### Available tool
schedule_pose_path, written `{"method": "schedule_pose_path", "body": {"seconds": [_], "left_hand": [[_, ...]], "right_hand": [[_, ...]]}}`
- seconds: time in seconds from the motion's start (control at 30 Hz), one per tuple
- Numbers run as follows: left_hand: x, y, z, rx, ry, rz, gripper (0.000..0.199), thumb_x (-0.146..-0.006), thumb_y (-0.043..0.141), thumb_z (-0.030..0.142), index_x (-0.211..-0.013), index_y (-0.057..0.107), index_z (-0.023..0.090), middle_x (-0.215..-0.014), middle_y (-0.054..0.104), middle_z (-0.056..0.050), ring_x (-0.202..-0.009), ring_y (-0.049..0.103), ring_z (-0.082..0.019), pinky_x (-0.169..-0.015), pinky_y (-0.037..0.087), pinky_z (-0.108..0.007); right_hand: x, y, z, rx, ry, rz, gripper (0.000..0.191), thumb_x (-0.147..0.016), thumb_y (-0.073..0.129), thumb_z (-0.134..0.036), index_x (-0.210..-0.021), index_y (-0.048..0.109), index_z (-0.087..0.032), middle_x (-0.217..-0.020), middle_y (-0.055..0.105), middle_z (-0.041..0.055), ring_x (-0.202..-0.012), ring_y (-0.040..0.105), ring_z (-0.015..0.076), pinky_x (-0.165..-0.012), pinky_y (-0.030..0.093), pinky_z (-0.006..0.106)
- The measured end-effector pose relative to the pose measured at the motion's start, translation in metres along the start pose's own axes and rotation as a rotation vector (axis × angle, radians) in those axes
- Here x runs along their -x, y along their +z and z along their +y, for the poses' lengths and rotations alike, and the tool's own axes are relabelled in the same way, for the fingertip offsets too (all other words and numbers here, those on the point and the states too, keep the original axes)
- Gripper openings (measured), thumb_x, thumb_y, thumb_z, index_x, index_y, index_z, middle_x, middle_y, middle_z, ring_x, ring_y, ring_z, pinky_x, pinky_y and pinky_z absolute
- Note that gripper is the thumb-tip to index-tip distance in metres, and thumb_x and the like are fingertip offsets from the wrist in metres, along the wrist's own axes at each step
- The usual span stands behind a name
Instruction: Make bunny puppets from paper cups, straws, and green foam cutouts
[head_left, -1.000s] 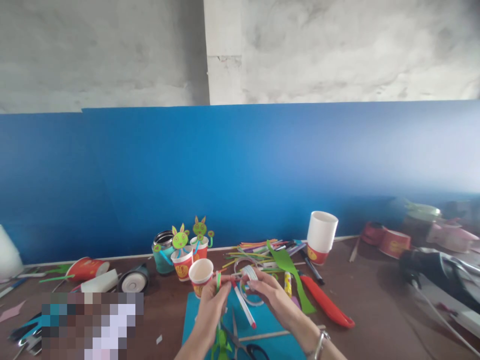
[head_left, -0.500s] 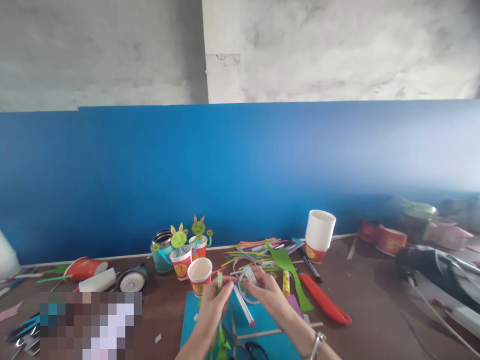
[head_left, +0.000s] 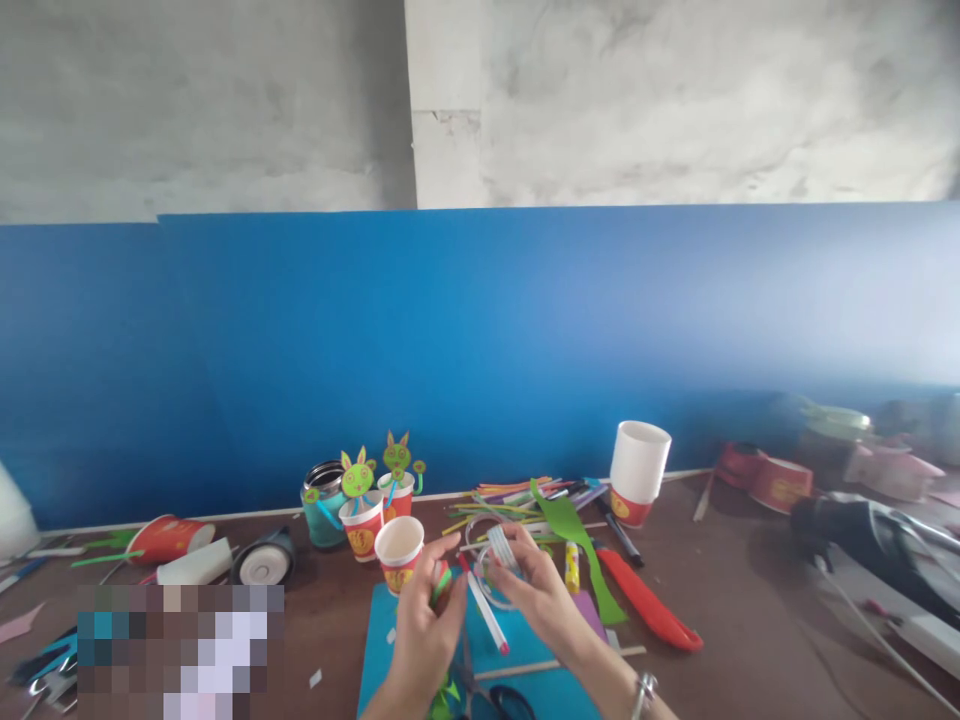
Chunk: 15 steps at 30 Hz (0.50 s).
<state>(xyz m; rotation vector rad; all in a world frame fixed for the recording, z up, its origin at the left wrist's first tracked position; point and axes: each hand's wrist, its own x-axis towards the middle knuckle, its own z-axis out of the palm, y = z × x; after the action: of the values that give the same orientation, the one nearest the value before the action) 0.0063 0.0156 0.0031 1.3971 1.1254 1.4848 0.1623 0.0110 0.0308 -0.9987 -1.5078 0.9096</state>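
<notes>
My left hand (head_left: 424,615) is at the lower middle, its thumb and index finger spread apart. A green-and-white stick-like piece (head_left: 441,586) shows in its palm, mostly hidden by the fingers. My right hand (head_left: 536,585) pinches a small white ribbed piece (head_left: 500,547), perhaps a roll of tape. A clear loop of tubing or cord (head_left: 480,530) lies around and behind those fingers. Between the hands, a white pen with pink ends (head_left: 489,610) rests over a blue sheet (head_left: 379,640). Scissors with dark handles (head_left: 511,702) lie below, beside green cut-outs (head_left: 448,692).
A paper cup (head_left: 400,545) stands left of my hands, near two cups with green animal figures (head_left: 358,480) and a teal flask (head_left: 324,515). Behind are coloured sticks (head_left: 517,490); to the right, stacked cups (head_left: 640,465) and a red-handled tool (head_left: 652,605).
My left thumb and index finger have parted, and the green-and-white piece has tilted down into the palm. My right hand has barely moved and still holds the white piece.
</notes>
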Motion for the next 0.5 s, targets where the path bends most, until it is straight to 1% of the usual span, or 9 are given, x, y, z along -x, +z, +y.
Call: {"method": "schedule_pose_path", "body": {"seconds": [0.03, 0.1, 0.17, 0.2, 0.27, 0.37, 0.43, 0.5], "left_hand": [[0.004, -0.001, 0.0, -0.054, 0.073, -0.031, 0.039, -0.068, 0.067, 0.027, -0.107, 0.067, 0.022, -0.092, 0.071, -0.007, -0.075, 0.065, -0.021, -0.064, 0.052, -0.027], [0.009, -0.003, -0.003, -0.167, 0.2, -0.142, 0.036, -0.07, 0.062, 0.019, -0.106, 0.068, 0.025, -0.094, 0.073, -0.007, -0.076, 0.067, -0.022, -0.067, 0.054, -0.027], [0.01, -0.004, -0.006, -0.264, 0.282, -0.231, 0.043, -0.071, 0.057, 0.012, -0.11, 0.066, 0.028, -0.101, 0.072, -0.006, -0.08, 0.069, -0.022, -0.071, 0.055, -0.027], [0.009, -0.005, -0.007, -0.304, 0.307, -0.247, 0.046, -0.071, 0.056, 0.01, -0.112, 0.065, 0.029, -0.105, 0.072, -0.006, -0.083, 0.069, -0.022, -0.073, 0.055, -0.027], [0.007, -0.004, -0.009, -0.371, 0.322, -0.227, 0.048, -0.07, 0.055, 0.008, -0.111, 0.065, 0.029, -0.106, 0.072, -0.005, -0.084, 0.07, -0.022, -0.074, 0.055, -0.026], [0.005, -0.002, -0.011, -0.421, 0.298, -0.165, 0.033, -0.071, 0.055, 0.012, -0.098, 0.069, 0.027, -0.089, 0.075, -0.004, -0.074, 0.071, -0.02, -0.067, 0.054, -0.024], [0.004, 0.0, -0.011, -0.402, 0.271, -0.136, 0.023, -0.074, 0.055, 0.016, -0.09, 0.07, 0.024, -0.082, 0.075, -0.003, -0.074, 0.07, -0.02, -0.067, 0.052, -0.024], [0.002, 0.003, -0.011, -0.344, 0.209, -0.102, 0.016, -0.077, 0.055, 0.022, -0.084, 0.07, 0.021, -0.078, 0.074, -0.004, -0.075, 0.068, -0.02, -0.067, 0.051, -0.024]], "right_hand": [[-0.002, -0.002, 0.003, -0.011, 0.031, 0.026, 0.026, -0.077, 0.06, -0.042, -0.07, 0.062, -0.017, -0.094, 0.054, 0.0064, -0.086, 0.053, 0.0212, -0.075, 0.044, 0.033], [-0.005, -0.004, 0.006, -0.034, 0.087, 0.059, 0.027, -0.074, 0.061, -0.044, -0.07, 0.063, -0.018, -0.086, 0.056, 0.0051, -0.08, 0.053, 0.0206, -0.072, 0.043, 0.033], [-0.006, -0.004, 0.004, -0.078, 0.12, 0.046, 0.028, -0.071, 0.064, -0.045, -0.07, 0.063, -0.018, -0.079, 0.056, 0.0038, -0.075, 0.052, 0.0196, -0.069, 0.042, 0.032], [-0.006, -0.004, 0.001, -0.104, 0.131, 0.03, 0.028, -0.07, 0.065, -0.045, -0.07, 0.062, -0.017, -0.076, 0.055, 0.0031, -0.073, 0.052, 0.0188, -0.067, 0.042, 0.03], [-0.004, -0.001, -0.005, -0.149, 0.161, 0.003, 0.029, -0.069, 0.066, -0.046, -0.071, 0.062, -0.017, -0.073, 0.054, 0.0015, -0.07, 0.051, 0.0169, -0.064, 0.041, 0.027], [0.0, 0.003, -0.012, -0.192, 0.196, -0.008, 0.03, -0.07, 0.067, -0.046, -0.076, 0.062, -0.017, -0.075, 0.055, 0.0015, -0.07, 0.051, 0.016, -0.063, 0.041, 0.025], [0.002, 0.005, -0.012, -0.212, 0.184, -0.015, 0.032, -0.069, 0.069, -0.047, -0.078, 0.063, -0.017, -0.077, 0.057, 0.0024, -0.073, 0.052, 0.0169, -0.065, 0.041, 0.025], [0.002, 0.006, -0.009, -0.217, 0.175, -0.018, 0.031, -0.069, 0.069, -0.046, -0.079, 0.065, -0.017, -0.079, 0.058, 0.0033, -0.077, 0.053, 0.0183, -0.068, 0.042, 0.027]]}}
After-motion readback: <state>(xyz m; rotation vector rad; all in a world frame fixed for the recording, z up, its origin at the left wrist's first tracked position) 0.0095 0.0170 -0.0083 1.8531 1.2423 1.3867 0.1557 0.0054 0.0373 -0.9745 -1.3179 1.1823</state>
